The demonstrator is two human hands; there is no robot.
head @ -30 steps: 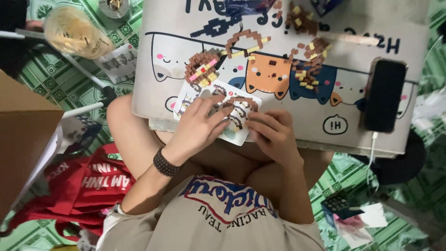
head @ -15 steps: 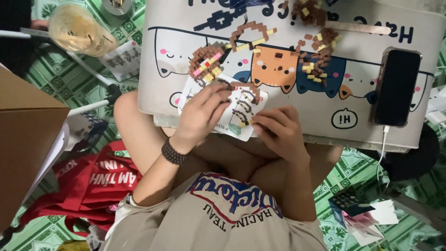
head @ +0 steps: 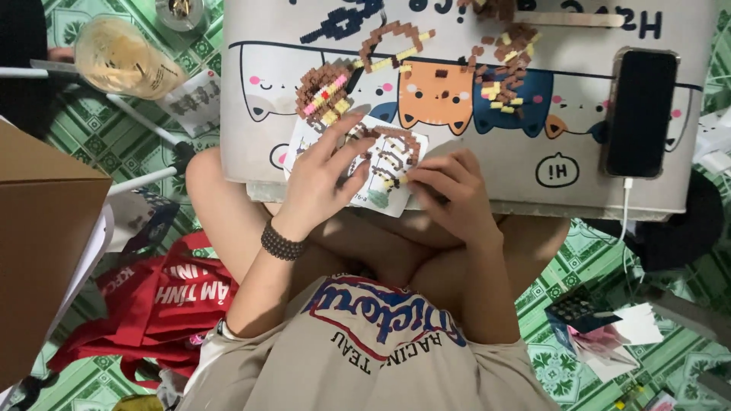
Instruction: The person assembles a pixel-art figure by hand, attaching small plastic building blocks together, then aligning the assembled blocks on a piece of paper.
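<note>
You are mid-assembly: left hand (head: 324, 179) spread flat on the instruction sheet (head: 381, 171), right hand (head: 449, 190) pinching a small brick; next seat it precisely.

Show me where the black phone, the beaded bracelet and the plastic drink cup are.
black phone (head: 638, 114), head view, middle of its dark screen.
beaded bracelet (head: 280, 243), head view, beads on the wrist.
plastic drink cup (head: 126, 57), head view, its side wall.

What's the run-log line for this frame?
left hand: fingers spread on instruction sheet | right hand: fingertips at sheet's right edge | loose bricks on lap table | phone at right, cabled
</note>
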